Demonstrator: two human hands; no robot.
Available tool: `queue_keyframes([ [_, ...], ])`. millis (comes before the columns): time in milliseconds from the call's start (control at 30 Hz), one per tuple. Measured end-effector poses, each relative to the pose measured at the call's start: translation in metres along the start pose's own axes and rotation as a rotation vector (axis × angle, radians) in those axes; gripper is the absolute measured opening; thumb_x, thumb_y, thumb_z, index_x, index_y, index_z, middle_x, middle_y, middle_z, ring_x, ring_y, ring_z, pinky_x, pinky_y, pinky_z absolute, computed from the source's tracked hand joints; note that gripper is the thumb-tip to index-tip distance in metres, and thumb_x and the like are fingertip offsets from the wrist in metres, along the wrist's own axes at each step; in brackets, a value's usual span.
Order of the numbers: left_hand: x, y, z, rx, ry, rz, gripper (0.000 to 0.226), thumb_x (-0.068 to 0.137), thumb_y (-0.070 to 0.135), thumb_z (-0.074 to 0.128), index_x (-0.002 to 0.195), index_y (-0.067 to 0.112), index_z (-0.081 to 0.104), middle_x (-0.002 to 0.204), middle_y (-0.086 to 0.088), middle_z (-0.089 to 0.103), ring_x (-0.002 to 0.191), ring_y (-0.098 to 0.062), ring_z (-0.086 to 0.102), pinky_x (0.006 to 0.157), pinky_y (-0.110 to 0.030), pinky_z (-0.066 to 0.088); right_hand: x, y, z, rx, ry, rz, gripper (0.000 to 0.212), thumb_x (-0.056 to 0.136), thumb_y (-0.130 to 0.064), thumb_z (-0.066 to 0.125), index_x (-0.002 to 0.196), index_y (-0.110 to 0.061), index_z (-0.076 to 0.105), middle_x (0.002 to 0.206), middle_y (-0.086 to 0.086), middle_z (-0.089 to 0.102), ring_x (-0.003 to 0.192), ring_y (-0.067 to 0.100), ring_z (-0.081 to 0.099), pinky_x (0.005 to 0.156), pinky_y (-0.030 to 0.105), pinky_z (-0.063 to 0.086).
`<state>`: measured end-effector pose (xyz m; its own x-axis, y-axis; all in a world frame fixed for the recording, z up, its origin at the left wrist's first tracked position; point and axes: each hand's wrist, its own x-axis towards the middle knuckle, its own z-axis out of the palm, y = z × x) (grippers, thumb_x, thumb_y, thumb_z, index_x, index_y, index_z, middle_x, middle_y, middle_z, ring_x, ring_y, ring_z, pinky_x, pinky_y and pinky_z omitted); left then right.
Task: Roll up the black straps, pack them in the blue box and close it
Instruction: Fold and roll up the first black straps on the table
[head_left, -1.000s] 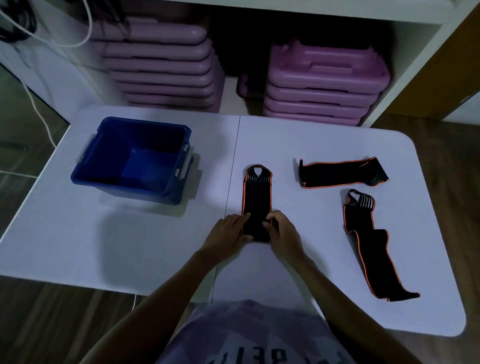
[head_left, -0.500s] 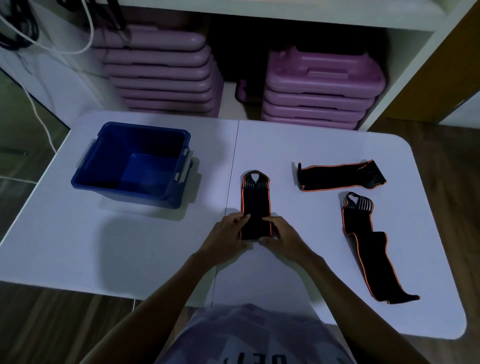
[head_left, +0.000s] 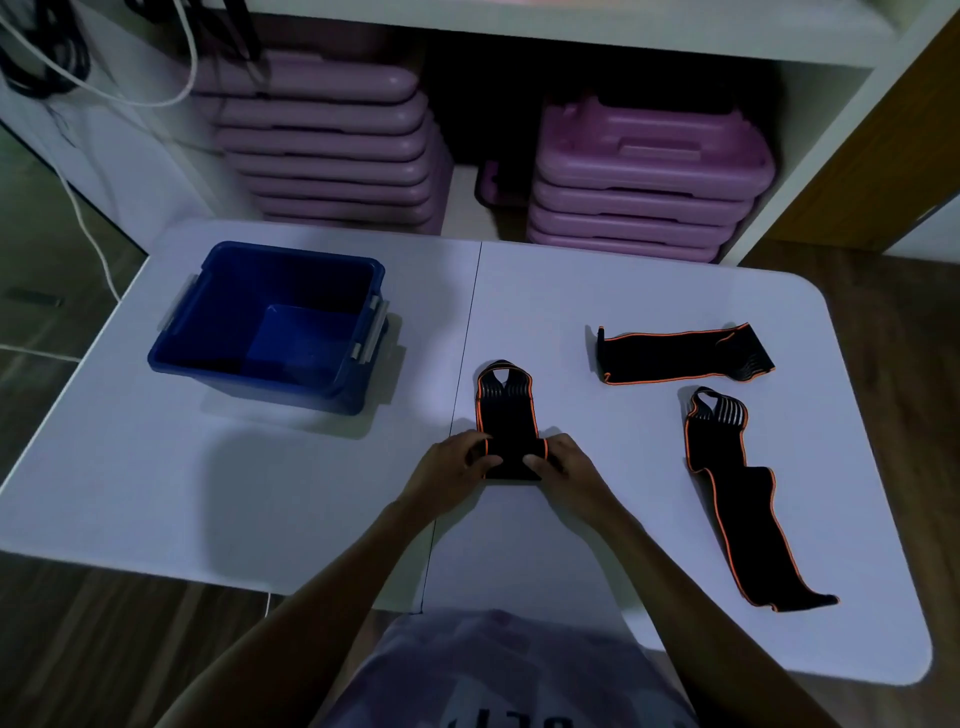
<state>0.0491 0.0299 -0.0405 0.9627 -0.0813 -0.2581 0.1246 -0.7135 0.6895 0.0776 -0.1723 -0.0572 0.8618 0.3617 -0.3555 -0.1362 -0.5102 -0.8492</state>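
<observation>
Nearest us, our left hand (head_left: 452, 470) and right hand (head_left: 566, 467) curl their fingers round the rolled near end of a black strap (head_left: 506, 415), pinching it from either side on the white desk (head_left: 260, 493). To the right a second strap (head_left: 737, 499) lies wavy along the desk, a third strap (head_left: 680, 353) lies crosswise just beyond it, and at far left the blue box (head_left: 249, 379) stands open, well apart from all three. Beyond the desk, purple cases (head_left: 649, 171) are stacked on a shelf.
</observation>
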Motion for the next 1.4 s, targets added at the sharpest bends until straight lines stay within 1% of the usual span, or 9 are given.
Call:
queue_keyframes([
  [100,0.005,0.0,0.003,-0.113,0.069,-0.12,0.029,0.088,0.042,0.058,0.098,0.016,0.051,0.083,-0.002,0.064,0.076,-0.02,0.061,0.07,-0.037,0.05,0.0,-0.012,0.001,0.135,0.109,0.057,0.013,0.089,-0.027,0.064,0.097,-0.023,0.055,0.086,0.0,0.058,0.078,0.013,0.056,0.067,0.015,0.044],
  [200,0.01,0.008,0.002,-0.248,0.167,-0.214,0.028,0.085,0.033,0.065,0.08,0.012,0.047,0.072,0.002,0.052,0.067,-0.018,0.054,0.065,-0.036,0.046,0.005,-0.013,0.003,0.104,0.206,0.054,0.023,0.085,-0.038,0.063,0.098,-0.037,0.043,0.082,-0.006,0.061,0.082,0.02,0.061,0.075,0.036,0.048],
  [400,0.028,-0.001,-0.001,-0.277,0.099,-0.327,0.041,0.083,0.038,0.065,0.062,0.013,0.041,0.058,0.005,0.042,0.059,-0.019,0.048,0.061,-0.029,0.037,-0.005,-0.017,0.002,-0.113,0.101,0.028,0.049,0.077,-0.048,0.064,0.121,-0.036,0.048,0.108,-0.016,0.063,0.096,0.009,0.061,0.082,0.033,0.05],
  [533,0.026,0.005,0.001,-0.253,0.184,-0.343,0.034,0.081,0.038,0.066,0.07,0.015,0.044,0.071,0.004,0.05,0.068,-0.018,0.052,0.066,-0.033,0.043,-0.004,-0.01,0.0,0.011,0.041,0.064,0.058,0.068,-0.04,0.071,0.122,-0.034,0.051,0.111,-0.012,0.065,0.1,0.01,0.063,0.087,0.042,0.054],
  [667,0.008,0.012,0.003,-0.166,0.264,-0.084,0.015,0.082,0.026,0.066,0.089,0.014,0.062,0.093,-0.001,0.061,0.09,-0.018,0.058,0.076,-0.025,0.045,-0.002,-0.013,-0.001,0.112,0.025,0.086,0.042,0.071,-0.043,0.074,0.109,-0.041,0.056,0.109,-0.007,0.066,0.101,0.017,0.064,0.088,0.05,0.053],
  [800,-0.007,-0.001,0.011,-0.084,0.166,0.029,0.055,0.077,0.032,0.073,0.126,0.016,0.054,0.122,-0.006,0.06,0.107,-0.016,0.059,0.091,-0.03,0.05,0.004,-0.01,-0.002,0.095,-0.002,0.109,0.046,0.076,-0.051,0.069,0.117,-0.039,0.053,0.113,-0.007,0.065,0.104,0.018,0.063,0.092,0.047,0.052],
  [1033,0.006,0.024,-0.004,-0.245,0.209,-0.109,0.038,0.085,0.027,0.065,0.122,0.026,0.057,0.101,0.011,0.065,0.089,-0.005,0.059,0.08,-0.02,0.045,0.014,-0.029,-0.006,0.16,0.121,0.153,0.02,0.091,-0.04,0.059,0.094,-0.021,0.056,0.07,0.003,0.06,0.055,0.014,0.058,0.061,0.029,0.047],
  [1200,0.013,0.024,0.004,-0.341,0.269,-0.24,0.042,0.076,0.021,0.075,0.114,0.019,0.057,0.094,0.01,0.063,0.083,-0.006,0.061,0.068,-0.009,0.042,0.023,-0.023,-0.002,0.167,0.247,0.277,0.043,0.078,-0.049,0.07,0.103,-0.022,0.047,0.072,0.003,0.064,0.043,0.016,0.058,0.062,0.037,0.05],
  [1400,0.024,0.03,0.012,-0.336,0.309,-0.358,0.037,0.084,0.028,0.066,0.118,0.017,0.057,0.093,0.005,0.062,0.082,-0.01,0.057,0.064,-0.018,0.041,0.036,-0.032,-0.018,0.232,0.083,0.267,0.034,0.084,-0.03,0.07,0.106,-0.016,0.049,0.075,0.012,0.056,0.037,0.013,0.051,0.041,0.025,0.044],
])
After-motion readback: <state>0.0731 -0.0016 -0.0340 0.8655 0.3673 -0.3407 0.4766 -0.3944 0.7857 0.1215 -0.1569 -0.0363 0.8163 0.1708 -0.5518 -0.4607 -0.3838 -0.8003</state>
